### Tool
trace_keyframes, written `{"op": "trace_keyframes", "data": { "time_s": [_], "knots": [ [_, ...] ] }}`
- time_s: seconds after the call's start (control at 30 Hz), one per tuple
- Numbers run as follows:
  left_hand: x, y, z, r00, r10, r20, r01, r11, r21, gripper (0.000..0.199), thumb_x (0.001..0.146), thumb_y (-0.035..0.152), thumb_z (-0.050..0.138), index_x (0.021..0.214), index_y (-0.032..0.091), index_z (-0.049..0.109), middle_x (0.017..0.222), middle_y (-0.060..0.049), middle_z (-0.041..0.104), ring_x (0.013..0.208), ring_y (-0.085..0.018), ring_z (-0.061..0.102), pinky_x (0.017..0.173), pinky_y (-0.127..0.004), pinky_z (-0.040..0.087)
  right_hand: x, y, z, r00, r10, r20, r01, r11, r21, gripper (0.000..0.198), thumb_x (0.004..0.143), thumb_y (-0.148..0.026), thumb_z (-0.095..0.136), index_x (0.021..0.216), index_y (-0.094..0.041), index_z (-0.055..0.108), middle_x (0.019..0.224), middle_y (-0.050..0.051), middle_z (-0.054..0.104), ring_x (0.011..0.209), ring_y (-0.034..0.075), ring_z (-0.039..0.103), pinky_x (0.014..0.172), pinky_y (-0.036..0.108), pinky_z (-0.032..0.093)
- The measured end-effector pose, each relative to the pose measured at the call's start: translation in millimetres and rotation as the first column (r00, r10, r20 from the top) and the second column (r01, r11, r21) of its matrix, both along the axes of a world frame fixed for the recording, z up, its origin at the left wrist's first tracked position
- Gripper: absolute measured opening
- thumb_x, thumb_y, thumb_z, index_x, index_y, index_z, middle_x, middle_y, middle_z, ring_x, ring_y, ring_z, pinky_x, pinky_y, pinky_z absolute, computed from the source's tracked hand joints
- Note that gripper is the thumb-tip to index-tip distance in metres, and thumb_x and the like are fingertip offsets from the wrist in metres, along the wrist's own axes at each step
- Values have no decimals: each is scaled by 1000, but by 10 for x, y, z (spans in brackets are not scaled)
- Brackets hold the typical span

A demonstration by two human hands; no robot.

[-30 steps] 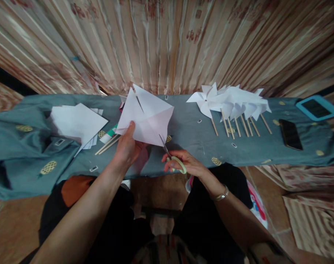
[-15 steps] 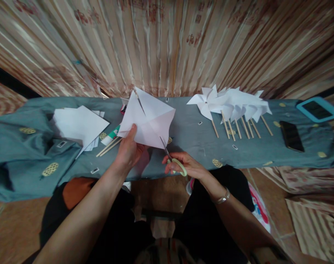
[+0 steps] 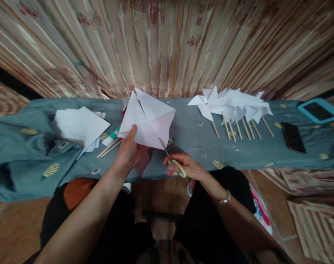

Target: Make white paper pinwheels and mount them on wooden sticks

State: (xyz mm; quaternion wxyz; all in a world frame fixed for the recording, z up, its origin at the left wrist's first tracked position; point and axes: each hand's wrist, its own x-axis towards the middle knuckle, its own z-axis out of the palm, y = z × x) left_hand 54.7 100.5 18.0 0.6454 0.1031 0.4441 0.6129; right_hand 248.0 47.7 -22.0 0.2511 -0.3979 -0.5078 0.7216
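Observation:
My left hand [image 3: 130, 148] pinches the lower left edge of a white paper square [image 3: 153, 126], thumb on top and fingers underneath. The sheet is held up above the cloth, with crease lines across it and a slit running in from its top corner. In my right hand [image 3: 186, 165] is a pair of scissors [image 3: 177, 168] with pale green handles, my fingers in the loops. Their blades reach onto the paper's lower corner, pointing up and left toward its middle. Whether the blades are fully closed I cannot make out.
A stack of white paper sheets [image 3: 76, 124] lies at left. Beside my left hand are wooden sticks [image 3: 109, 147] and a green and white tube [image 3: 111, 136]. Finished paper pinwheels [image 3: 232, 104] overlap at right, near a phone [image 3: 293, 136] and a blue-framed tablet [image 3: 319, 110]. A grey-green cloth [image 3: 194, 146] covers the table.
Almost nothing differs. The scissors and my right hand stay at the paper's lower corner, and the whole view has shifted very slightly.

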Motion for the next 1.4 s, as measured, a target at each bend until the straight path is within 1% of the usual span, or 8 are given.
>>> {"op": "trace_keyframes", "data": {
  "time_s": [0.27,0.5,0.7,0.83,0.93,1.07,1.2,1.4],
  "knots": [
    [-13,11,-50,1000,2,11,-3,999,41,26,100,20,46,122,21,60,91,-3,77,89,-18,75,86,-31,62,-4,0,-16,1000,-8,-9,7,999,-45,48,69,-54,81,93,-15,67,67,-2,67,56,7,59,53,18,46],
    [-22,15,-79,1000,12,-9,-12,999,51,23,100,19,46,115,19,64,92,-4,77,85,-17,74,83,-30,62,-13,-4,-25,1000,-29,-6,28,996,-86,49,66,-53,84,91,-15,66,65,-3,65,56,7,59,53,18,47],
    [-32,25,-103,1000,11,-18,-10,999,53,21,99,21,47,110,19,65,95,-4,76,84,-16,73,81,-30,62,-17,-9,-38,999,-40,-15,39,996,-80,46,67,-50,84,90,-15,66,63,-3,65,53,6,58,50,17,46],
    [-44,30,-117,1000,4,-26,-3,999,39,20,99,21,48,109,19,65,100,-5,76,92,-18,73,87,-34,61,-27,-10,-24,999,-50,-6,49,995,-91,46,66,-50,85,89,-15,66,61,-4,65,51,5,56,48,16,45],
    [-48,32,-123,999,12,-41,-10,998,57,20,99,20,48,106,18,66,104,-7,75,99,-20,72,89,-34,60,-35,-11,-14,998,-59,-17,57,993,-106,46,64,-50,86,87,-15,66,61,-4,64,51,5,56,48,16,45],
    [-39,31,-109,999,0,-46,2,999,45,20,99,21,47,105,18,66,104,-6,75,95,-18,72,87,-33,61,-41,-15,-15,998,-68,-11,66,991,-117,47,64,-51,86,87,-15,66,60,-4,63,51,5,56,49,17,45],
    [-26,29,-87,998,25,-54,-23,999,34,19,99,21,48,107,18,65,102,-5,76,93,-17,73,86,-29,61,-44,-17,-22,998,-68,-19,66,993,-102,47,65,-52,85,87,-15,66,59,-4,63,50,5,55,48,17,44],
    [-26,19,-86,998,2,-60,2,999,53,20,99,21,47,110,19,64,107,-6,75,99,-19,72,89,-33,60,-48,-16,-31,998,-57,1,57,997,-56,47,65,-53,84,87,-15,66,61,-4,64,51,5,56,50,18,45]
  ]
}}
